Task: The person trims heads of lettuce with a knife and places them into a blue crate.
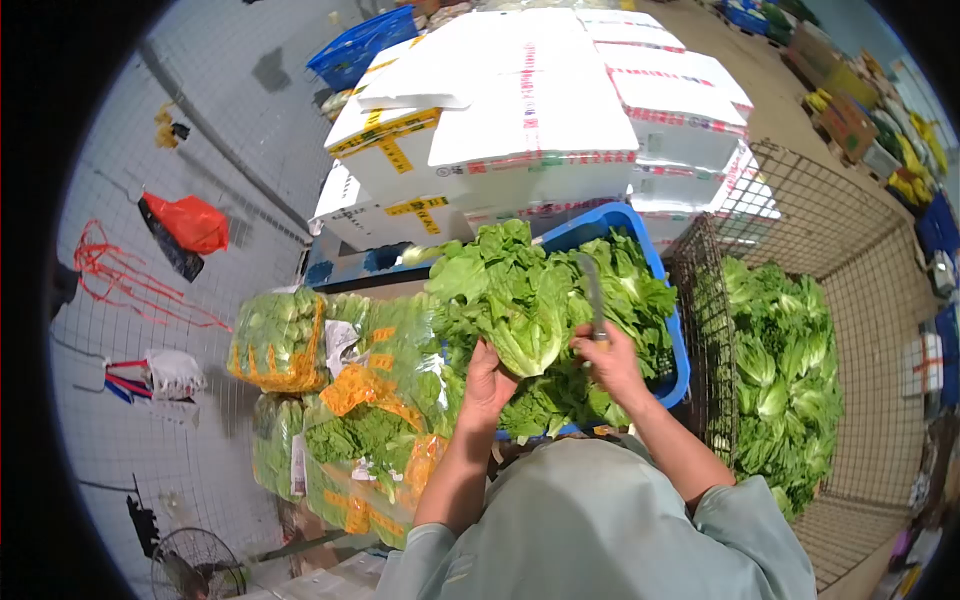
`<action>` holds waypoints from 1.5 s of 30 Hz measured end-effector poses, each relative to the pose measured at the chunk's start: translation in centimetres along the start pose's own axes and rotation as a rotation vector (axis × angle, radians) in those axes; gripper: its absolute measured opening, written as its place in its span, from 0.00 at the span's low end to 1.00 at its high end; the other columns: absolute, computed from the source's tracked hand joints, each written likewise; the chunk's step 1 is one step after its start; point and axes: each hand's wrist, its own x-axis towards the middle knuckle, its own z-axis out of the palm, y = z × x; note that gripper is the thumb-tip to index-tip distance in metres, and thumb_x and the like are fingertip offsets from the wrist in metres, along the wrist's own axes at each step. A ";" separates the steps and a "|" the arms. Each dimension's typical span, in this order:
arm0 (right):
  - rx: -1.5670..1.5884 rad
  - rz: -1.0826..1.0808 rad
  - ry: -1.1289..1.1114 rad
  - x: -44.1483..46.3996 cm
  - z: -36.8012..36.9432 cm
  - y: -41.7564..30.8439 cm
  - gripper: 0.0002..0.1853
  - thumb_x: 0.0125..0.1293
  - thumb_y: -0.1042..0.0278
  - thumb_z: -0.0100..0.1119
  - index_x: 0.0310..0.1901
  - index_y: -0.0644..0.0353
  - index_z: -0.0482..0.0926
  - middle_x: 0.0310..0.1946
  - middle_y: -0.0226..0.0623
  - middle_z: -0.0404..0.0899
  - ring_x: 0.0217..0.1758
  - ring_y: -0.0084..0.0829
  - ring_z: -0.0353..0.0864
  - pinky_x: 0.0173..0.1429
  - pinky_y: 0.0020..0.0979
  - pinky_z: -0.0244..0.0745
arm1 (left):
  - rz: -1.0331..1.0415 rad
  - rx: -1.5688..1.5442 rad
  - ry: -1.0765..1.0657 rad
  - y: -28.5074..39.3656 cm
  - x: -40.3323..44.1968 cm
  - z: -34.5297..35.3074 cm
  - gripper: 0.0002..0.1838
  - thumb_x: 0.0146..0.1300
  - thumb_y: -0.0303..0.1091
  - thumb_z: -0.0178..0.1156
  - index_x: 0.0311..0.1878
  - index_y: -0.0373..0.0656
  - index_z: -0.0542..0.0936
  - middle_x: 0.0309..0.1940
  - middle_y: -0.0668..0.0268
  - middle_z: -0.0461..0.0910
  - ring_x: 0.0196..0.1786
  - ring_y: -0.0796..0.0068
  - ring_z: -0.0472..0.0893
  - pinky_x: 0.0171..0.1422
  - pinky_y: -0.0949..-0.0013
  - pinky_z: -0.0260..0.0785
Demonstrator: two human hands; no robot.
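Observation:
My left hand [488,382] is closed around the base of a leafy green lettuce head [522,320], its leaves fanning away from me. In my right hand [613,362] is a knife [593,290], its blade pointing up and away, just right of that lettuce. The fingers of the right hand wrap the handle. Beneath both hands, a blue crate [682,375] holds more loose lettuce [635,285]. The held head covers part of the crate's left side.
To the left lie plastic-wrapped bundles of greens [280,340] and an opened orange-printed bag [375,440]. On the right, a wire mesh cage [850,270] contains lettuce heads [780,380]. White foam boxes [530,110] are stacked ahead. A fan [195,565] stands at lower left.

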 end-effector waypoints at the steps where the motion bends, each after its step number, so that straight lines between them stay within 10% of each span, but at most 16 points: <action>1: 0.030 0.041 -0.019 0.0 0.8 0.1 0.15 0.58 0.70 0.65 0.44 0.66 0.74 0.31 0.32 0.77 0.29 0.22 0.76 0.30 0.27 0.76 | -0.021 -0.018 -0.016 -0.1 -0.1 0.8 0.29 0.62 0.37 0.63 0.64 0.41 0.68 0.61 0.61 0.73 0.63 0.61 0.72 0.71 0.54 0.60; 8: -0.025 -0.138 0.125 -0.2 1.2 2.4 0.10 0.55 0.77 0.60 0.39 0.64 0.72 0.23 0.31 0.76 0.18 0.22 0.73 0.21 0.24 0.68 | 0.071 -0.024 0.059 -1.4 0.0 0.5 0.36 0.61 0.38 0.65 0.70 0.45 0.59 0.65 0.65 0.66 0.68 0.63 0.65 0.74 0.53 0.53; 20: 0.055 0.217 -0.060 1.7 1.9 3.2 0.12 0.60 0.67 0.62 0.43 0.58 0.72 0.25 0.30 0.77 0.17 0.19 0.73 0.15 0.21 0.61 | 0.129 -0.078 0.044 -0.9 -0.5 -0.3 0.31 0.61 0.28 0.61 0.68 0.44 0.64 0.63 0.63 0.70 0.67 0.60 0.67 0.74 0.51 0.53; 30: 0.492 0.275 0.040 0.3 1.9 5.5 0.13 0.54 0.81 0.53 0.39 0.58 0.64 0.23 0.35 0.71 0.17 0.28 0.70 0.18 0.28 0.67 | 0.111 -0.423 0.129 -1.7 -0.6 -0.2 0.26 0.65 0.28 0.55 0.67 0.46 0.64 0.64 0.64 0.68 0.68 0.62 0.66 0.73 0.50 0.56; 33: 0.123 0.367 -0.018 0.4 -1.0 7.3 0.15 0.53 0.76 0.61 0.41 0.60 0.68 0.25 0.34 0.73 0.22 0.31 0.74 0.24 0.31 0.70 | 0.185 -0.288 0.132 1.1 -0.5 0.3 0.26 0.66 0.35 0.57 0.67 0.47 0.64 0.65 0.64 0.68 0.68 0.61 0.66 0.73 0.48 0.56; 36: -0.810 -0.288 0.320 1.9 -2.6 8.1 0.19 0.47 0.66 0.69 0.38 0.66 0.73 0.25 0.37 0.75 0.29 0.38 0.77 0.37 0.37 0.72 | 0.240 -0.153 0.106 2.4 -0.7 1.1 0.32 0.63 0.30 0.61 0.69 0.49 0.60 0.64 0.65 0.67 0.67 0.61 0.65 0.72 0.50 0.57; 41: -0.507 -0.310 -0.008 -0.7 3.1 -1.5 0.14 0.50 0.70 0.68 0.37 0.64 0.76 0.27 0.31 0.76 0.28 0.21 0.73 0.32 0.26 0.71 | 0.271 -0.067 0.150 0.2 -1.3 1.6 0.35 0.62 0.25 0.60 0.70 0.50 0.56 0.64 0.64 0.65 0.67 0.61 0.66 0.71 0.51 0.58; 45: -0.808 -0.662 -0.061 -0.5 5.0 -0.3 0.13 0.51 0.71 0.67 0.36 0.63 0.74 0.30 0.43 0.71 0.30 0.45 0.74 0.33 0.39 0.70 | 0.286 -0.006 0.171 -0.8 -1.1 2.0 0.34 0.61 0.24 0.59 0.69 0.50 0.57 0.63 0.64 0.66 0.65 0.62 0.68 0.69 0.52 0.62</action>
